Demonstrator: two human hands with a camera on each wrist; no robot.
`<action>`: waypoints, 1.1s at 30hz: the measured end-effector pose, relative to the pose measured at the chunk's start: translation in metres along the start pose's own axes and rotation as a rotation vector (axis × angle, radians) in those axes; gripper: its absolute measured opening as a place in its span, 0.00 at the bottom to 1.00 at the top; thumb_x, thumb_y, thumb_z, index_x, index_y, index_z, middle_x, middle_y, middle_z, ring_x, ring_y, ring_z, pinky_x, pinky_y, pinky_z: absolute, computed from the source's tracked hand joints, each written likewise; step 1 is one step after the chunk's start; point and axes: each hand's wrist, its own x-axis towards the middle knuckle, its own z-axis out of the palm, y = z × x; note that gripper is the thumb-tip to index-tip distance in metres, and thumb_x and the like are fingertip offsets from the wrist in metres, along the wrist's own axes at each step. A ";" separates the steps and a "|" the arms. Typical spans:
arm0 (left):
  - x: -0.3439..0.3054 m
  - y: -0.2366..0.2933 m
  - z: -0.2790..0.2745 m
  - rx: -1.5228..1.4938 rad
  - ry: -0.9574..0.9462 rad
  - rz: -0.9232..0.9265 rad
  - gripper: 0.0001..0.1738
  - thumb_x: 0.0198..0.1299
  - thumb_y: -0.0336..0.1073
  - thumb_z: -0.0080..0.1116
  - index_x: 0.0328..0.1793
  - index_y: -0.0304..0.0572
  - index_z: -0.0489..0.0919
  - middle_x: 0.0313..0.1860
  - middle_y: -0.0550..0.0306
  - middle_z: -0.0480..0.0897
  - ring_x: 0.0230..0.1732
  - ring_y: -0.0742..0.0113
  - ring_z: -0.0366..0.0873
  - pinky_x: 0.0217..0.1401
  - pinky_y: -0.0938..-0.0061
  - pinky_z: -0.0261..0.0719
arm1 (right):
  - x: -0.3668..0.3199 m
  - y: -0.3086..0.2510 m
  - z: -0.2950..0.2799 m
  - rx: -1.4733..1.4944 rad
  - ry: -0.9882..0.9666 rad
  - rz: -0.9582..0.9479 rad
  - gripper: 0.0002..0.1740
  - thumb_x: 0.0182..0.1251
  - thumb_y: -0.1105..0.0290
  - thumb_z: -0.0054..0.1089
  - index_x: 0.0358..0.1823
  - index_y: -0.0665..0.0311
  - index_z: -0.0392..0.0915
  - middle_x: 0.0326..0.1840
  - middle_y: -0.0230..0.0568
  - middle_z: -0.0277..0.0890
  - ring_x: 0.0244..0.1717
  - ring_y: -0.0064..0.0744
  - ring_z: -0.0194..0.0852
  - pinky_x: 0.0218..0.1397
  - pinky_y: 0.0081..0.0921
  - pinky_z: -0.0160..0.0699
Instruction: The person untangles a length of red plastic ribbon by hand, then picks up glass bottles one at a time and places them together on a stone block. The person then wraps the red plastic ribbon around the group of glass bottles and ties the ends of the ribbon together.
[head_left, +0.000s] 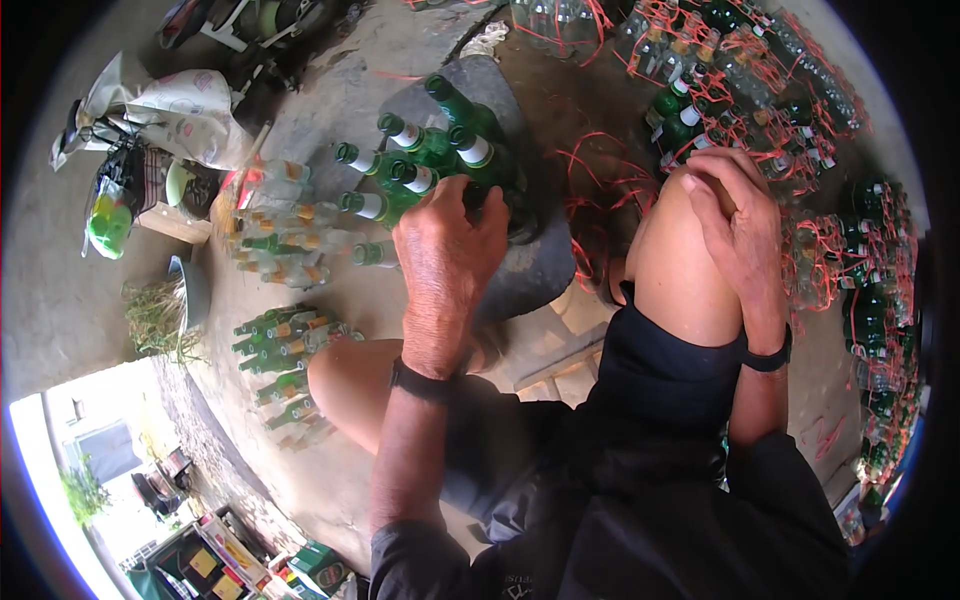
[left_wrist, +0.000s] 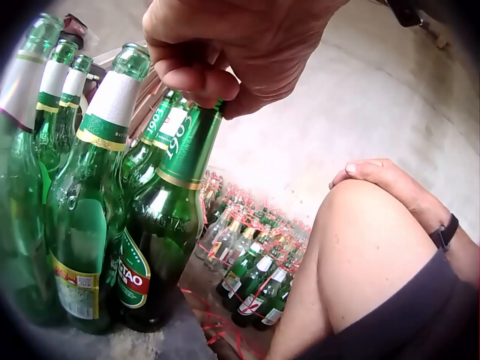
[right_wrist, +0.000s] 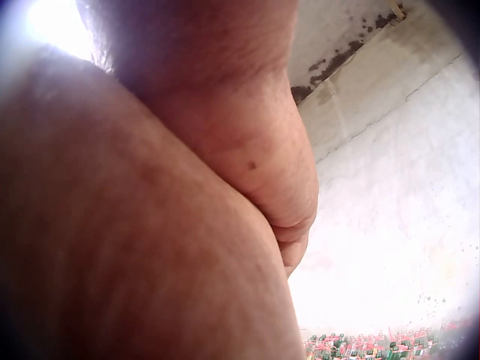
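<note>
The left hand (head_left: 450, 235) grips the neck of a green bottle; in the left wrist view, the curled fingers of that hand (left_wrist: 232, 56) wrap the top of this bottle (left_wrist: 166, 225), which has a green neck foil and a red-and-white label. Beside it stand several green bottles with white neck bands (left_wrist: 94, 172), close together on a dark slab (head_left: 550, 245). The right hand (head_left: 735, 210) rests on the raised knee (head_left: 680, 260), fingers relaxed, holding nothing; in the right wrist view the hand (right_wrist: 262, 157) lies against the leg.
Bottles bound with red string (head_left: 700, 110) crowd the right side and back right. Clear bottles (head_left: 285, 215) and green bottles (head_left: 285, 345) stand on the floor at the left. White sacks (head_left: 190, 115) and a plant in a container (head_left: 165, 315) are farther left.
</note>
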 end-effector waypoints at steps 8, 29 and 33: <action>-0.007 -0.001 -0.002 -0.007 -0.019 -0.086 0.21 0.54 0.40 0.74 0.48 0.32 0.84 0.28 0.45 0.85 0.28 0.47 0.85 0.34 0.59 0.82 | 0.000 -0.004 0.000 0.020 0.015 0.012 0.08 0.65 0.74 0.67 0.43 0.68 0.83 0.46 0.43 0.83 0.47 0.41 0.84 0.52 0.32 0.81; -0.192 -0.123 -0.196 -0.017 0.524 -0.779 0.07 0.64 0.28 0.65 0.45 0.31 0.86 0.32 0.51 0.88 0.31 0.73 0.82 0.38 0.77 0.79 | 0.005 0.044 0.001 -0.165 -0.230 -0.013 0.18 0.83 0.63 0.51 0.61 0.67 0.80 0.60 0.45 0.81 0.61 0.41 0.79 0.67 0.33 0.73; -0.295 -0.236 -0.195 0.145 0.509 -0.838 0.12 0.65 0.35 0.64 0.47 0.32 0.88 0.29 0.56 0.87 0.21 0.77 0.78 0.24 0.77 0.76 | 0.010 0.044 0.001 -0.253 -0.248 -0.007 0.21 0.83 0.59 0.49 0.62 0.67 0.80 0.61 0.45 0.82 0.64 0.39 0.78 0.69 0.32 0.70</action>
